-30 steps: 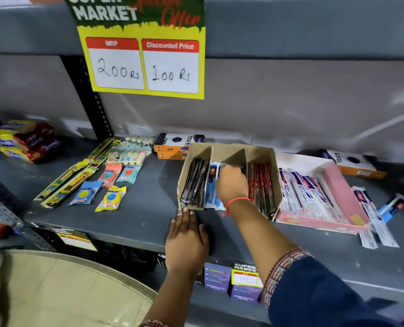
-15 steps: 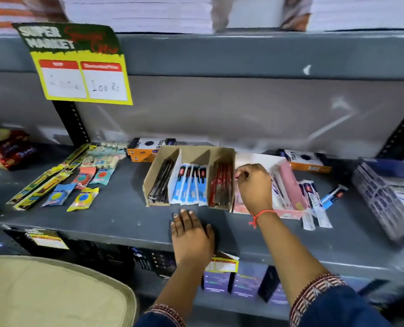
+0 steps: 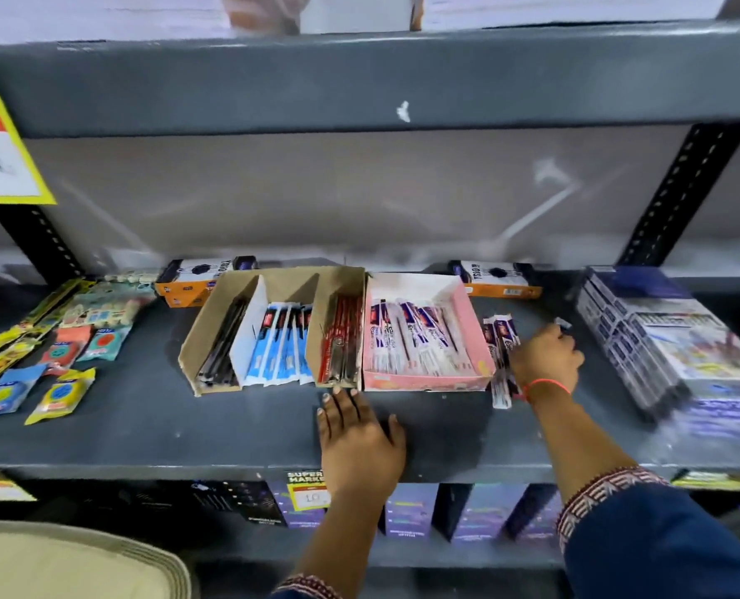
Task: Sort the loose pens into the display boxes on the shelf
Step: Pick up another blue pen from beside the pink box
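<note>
While the grey shelf (image 3: 121, 425) carries everything in sight, the pink box (image 3: 467, 309) serves best as the landmark, sitting near the middle of the board with purple-and-white packaged pens (image 3: 407, 335) lying inside it. Touching its left wall is the brown divided box (image 3: 273, 283), whose three compartments hold dark pens farthest from the pink box, blue-and-white ones in the middle and red ones next to it. Well to the right of the pink box lies a large blurred stack of packaged goods (image 3: 662, 339); behind its right rear corner sits an orange-and-black carton (image 3: 497, 281).

The step in hand looks like gathering the strays: just right of the pink box, several loose pens (image 3: 500, 339) of the same purple-and-white kind lie on the bare shelf, some running under the right hand (image 3: 545, 361). That hand is curled over them with fingers bent, and a small light piece shows at its fingertips; whether it has closed on anything cannot be told through the blur. The left hand (image 3: 359, 443) lies flat and spread, holding nothing, fingertips right at the front corner where the two boxes meet.

The next move likely calls for pinching the loose pens together, lifting them over the low right wall of the pink box and laying them parallel with those inside. Open room exists right of that wall and in front of it; the shelf's front edge runs close under the left wrist.
</note>
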